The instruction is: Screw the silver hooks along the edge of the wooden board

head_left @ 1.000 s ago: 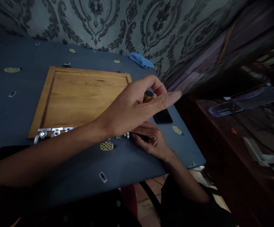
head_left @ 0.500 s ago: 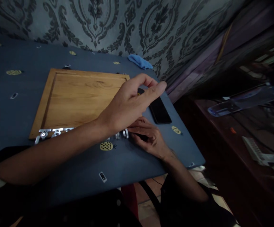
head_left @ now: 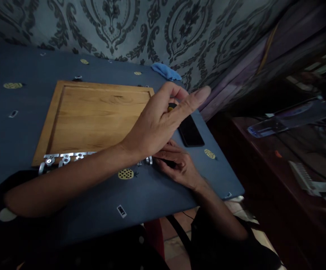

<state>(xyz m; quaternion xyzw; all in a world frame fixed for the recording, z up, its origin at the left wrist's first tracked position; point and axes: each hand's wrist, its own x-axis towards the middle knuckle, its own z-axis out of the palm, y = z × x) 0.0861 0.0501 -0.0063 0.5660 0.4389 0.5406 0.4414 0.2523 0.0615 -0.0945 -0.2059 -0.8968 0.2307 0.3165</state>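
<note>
My left hand (head_left: 159,118) is raised over the right side of a wooden panel (head_left: 95,120). Its thumb stretches out to the right while the fingers curl round a black-and-yellow handle (head_left: 171,107), which looks like a screwdriver's; most of it is hidden behind the hand. Below, my right hand (head_left: 180,165) rests at the panel's near right corner, fingers pressed together; what they grip is hidden. Several silver metal hinge-like fittings (head_left: 66,158) line the panel's near edge, partly covered by my left forearm. One more metal fitting (head_left: 149,160) touches or nearly touches my right fingertips.
The panel lies on a blue cloth-covered table (head_left: 163,195) with a pineapple print. A black phone (head_left: 191,131) lies right of my hands. A blue cloth (head_left: 166,71) sits by the patterned wall covering. A dark red desk (head_left: 253,150) with cables stands at the right.
My left hand has shifted slightly right, its thumb reaching further out, and the black-and-yellow handle has moved with it. My right hand stays in place.
</note>
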